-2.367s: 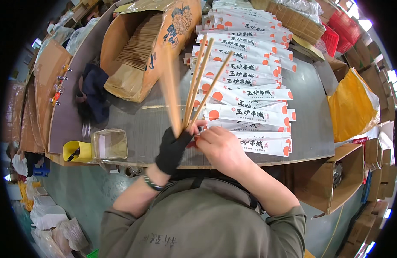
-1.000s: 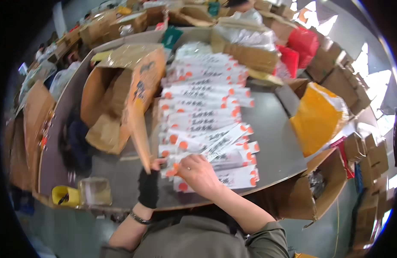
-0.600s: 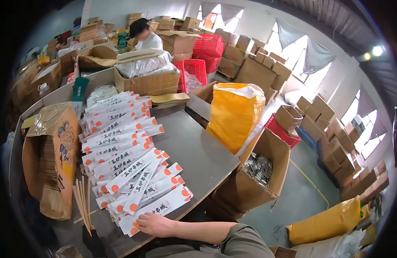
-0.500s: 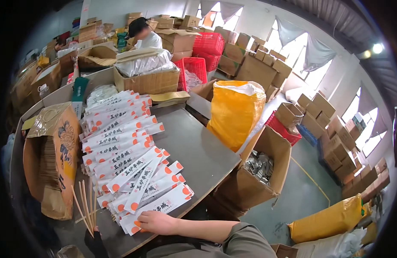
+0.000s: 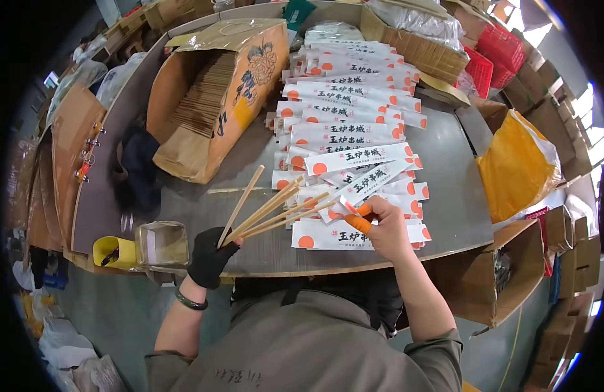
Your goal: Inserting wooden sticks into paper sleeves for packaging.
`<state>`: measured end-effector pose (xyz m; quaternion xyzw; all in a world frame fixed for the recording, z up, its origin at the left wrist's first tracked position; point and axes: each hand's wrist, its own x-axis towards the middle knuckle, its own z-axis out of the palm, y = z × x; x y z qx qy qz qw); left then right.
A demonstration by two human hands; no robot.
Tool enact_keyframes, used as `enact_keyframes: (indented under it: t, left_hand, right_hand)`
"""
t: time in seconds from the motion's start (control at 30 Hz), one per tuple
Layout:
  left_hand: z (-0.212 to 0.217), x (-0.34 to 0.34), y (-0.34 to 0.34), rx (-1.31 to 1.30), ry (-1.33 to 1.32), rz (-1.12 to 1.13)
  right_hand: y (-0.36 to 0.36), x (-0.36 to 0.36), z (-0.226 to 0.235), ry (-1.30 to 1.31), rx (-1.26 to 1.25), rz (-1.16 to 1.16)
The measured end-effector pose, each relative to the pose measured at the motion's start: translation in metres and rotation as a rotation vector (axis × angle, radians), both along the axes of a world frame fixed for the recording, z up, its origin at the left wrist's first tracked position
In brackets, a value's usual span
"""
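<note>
the wooden sticks [image 5: 266, 209] fan out above the desk [image 5: 455, 183], just left of the heap of paper sleeves [image 5: 348, 139], their tips reaching toward its near part. one white sleeve [image 5: 378, 180] slants across that same near part; whether any tip sits inside its end, i can't make out from here. i'd pinch the paper lightly, so it doesn't crease, and gather the sticks tighter, so no stray one snags an edge. the left hand [image 5: 212, 257], in a black glove, is curled closed round the sticks' lower ends, nearer the person than the heap. the right hand [image 5: 385, 228], with orange finger covers [image 5: 359, 224], pinches the slanted sleeve's end over the heap, thumb and fingers close together. left of the heap stands a flowered carton [image 5: 257, 72].
</note>
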<state>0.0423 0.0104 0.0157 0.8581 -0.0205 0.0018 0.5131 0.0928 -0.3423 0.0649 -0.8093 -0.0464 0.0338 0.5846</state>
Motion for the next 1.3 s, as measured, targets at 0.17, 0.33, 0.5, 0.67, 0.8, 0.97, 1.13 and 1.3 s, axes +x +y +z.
enact_keyframes:
  t: [0.17,0.33,0.5,0.67,0.8,0.97,1.13,1.3]
  left_hand:
    - [0.016,0.009,0.012,0.2,-0.273,-0.124]
    - [0.024,0.019,0.027,0.26,-0.26,-0.197]
    - [0.038,0.033,0.022,0.57,-0.215,-0.408]
    - [0.003,0.034,-0.053,-0.375,-0.077,-0.157]
    - [-0.018,0.052,-0.098,-0.586,-0.022,0.072]
    - [-0.041,0.058,-0.055,-0.369,0.056,0.184]
    - [-0.038,0.034,-0.051,-0.464,0.146,0.23]
    - [-0.029,0.023,-0.048,-0.457,0.158,0.168]
  right_hand:
    - [-0.003,0.001,-0.003,0.015,-0.007,0.071]
    - [-0.007,0.001,0.0,-0.02,-0.09,0.129]
    - [-0.017,-0.002,-0.005,-0.19,-0.256,0.262]
    - [0.053,-0.002,-0.045,-0.746,-0.378,0.401]
    - [0.058,0.02,-0.031,-0.842,-0.593,0.299]
    - [0.019,-0.01,-0.041,-0.802,-0.798,0.368]
    - [0.016,-0.032,-0.063,-0.822,-0.7,0.538]
    - [0.01,-0.023,-0.071,-0.683,-0.43,0.469]
